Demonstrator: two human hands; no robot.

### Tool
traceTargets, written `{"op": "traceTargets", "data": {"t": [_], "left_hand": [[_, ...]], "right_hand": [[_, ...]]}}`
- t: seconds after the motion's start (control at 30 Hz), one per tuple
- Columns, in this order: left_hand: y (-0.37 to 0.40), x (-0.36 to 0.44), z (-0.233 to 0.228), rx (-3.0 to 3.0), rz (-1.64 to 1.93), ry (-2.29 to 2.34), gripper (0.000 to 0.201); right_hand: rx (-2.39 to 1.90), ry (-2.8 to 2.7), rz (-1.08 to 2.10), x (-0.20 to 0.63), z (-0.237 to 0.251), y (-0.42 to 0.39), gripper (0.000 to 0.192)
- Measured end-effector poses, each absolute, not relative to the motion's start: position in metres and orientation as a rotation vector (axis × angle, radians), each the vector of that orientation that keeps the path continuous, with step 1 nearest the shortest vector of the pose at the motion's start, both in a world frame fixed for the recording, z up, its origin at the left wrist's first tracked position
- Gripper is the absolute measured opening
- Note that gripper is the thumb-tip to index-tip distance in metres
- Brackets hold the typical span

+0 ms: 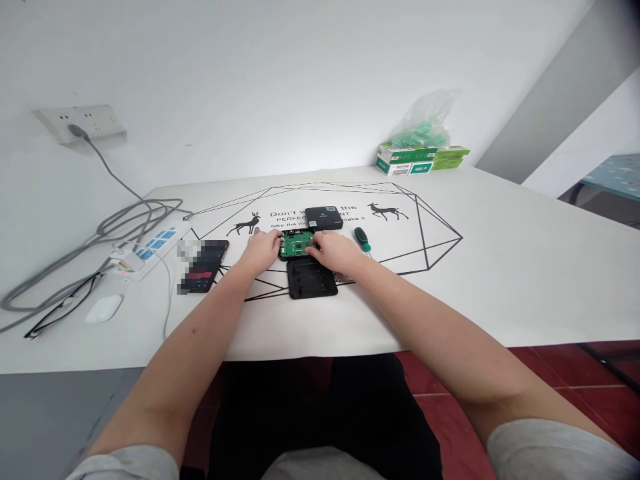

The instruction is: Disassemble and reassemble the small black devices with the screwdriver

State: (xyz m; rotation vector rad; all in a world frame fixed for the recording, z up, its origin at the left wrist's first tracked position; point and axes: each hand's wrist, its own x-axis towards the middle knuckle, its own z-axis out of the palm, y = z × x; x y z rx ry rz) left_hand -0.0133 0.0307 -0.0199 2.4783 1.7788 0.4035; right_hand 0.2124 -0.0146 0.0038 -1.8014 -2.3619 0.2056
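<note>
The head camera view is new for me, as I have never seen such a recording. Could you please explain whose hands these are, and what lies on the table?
There is no machine here. A person wears a camera on the head, looking forward and down, so you see their own two bare arms reaching over a white table.

The left hand is at the left edge of a green circuit board; the right hand is at its right side. How firmly they hold it, I cannot tell.

Nearer the person lies an open black cover; beyond the board, a closed black box. A green-and-black screwdriver handle lies to the right, a phone and a power strip to the left.
</note>
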Motion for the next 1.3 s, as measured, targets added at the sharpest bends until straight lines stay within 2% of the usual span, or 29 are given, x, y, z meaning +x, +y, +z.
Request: {"op": "traceTargets", "data": {"t": [0.17,0.27,0.43,0.67,0.77,0.87,1.0,1.13,1.3], "left_hand": [[0.029,-0.011,-0.019,2.495,0.351,1.783,0.047],[0.027,-0.01,-0.018,2.506,0.344,1.762,0.047],[0.024,-0.011,-0.017,2.506,0.382,1.77,0.044],[0.027,-0.019,-0.018,2.442,0.386,1.97,0.054],[0.028,-0.022,-0.021,2.44,0.367,1.974,0.044],[0.027,-0.021,-0.023,2.46,0.351,1.895,0.037],[0.024,-0.018,-0.025,2.461,0.309,1.858,0.036],[0.024,-0.017,-0.025,2.49,0.323,1.825,0.035],[0.025,-0.018,-0.027,2.507,0.317,1.837,0.035]], "right_hand": [[-1.781,-2.381,0.29,0.227,0.008,-0.011,0.029],[-1.766,-2.454,0.501,0.249,0.016,-0.008,0.033],[-1.686,-2.621,0.877,0.283,0.024,-0.008,0.059],[-1.904,-2.632,0.91,0.281,0.03,-0.012,0.047],[-1.956,-2.598,0.808,0.28,0.034,-0.014,0.046],[-1.943,-2.557,0.729,0.281,0.034,-0.015,0.054],[-1.841,-2.633,0.757,0.285,0.032,-0.013,0.063],[-1.682,-2.573,0.636,0.285,0.035,-0.013,0.054],[-1.303,-2.493,0.794,0.26,0.039,-0.026,0.039]]}}
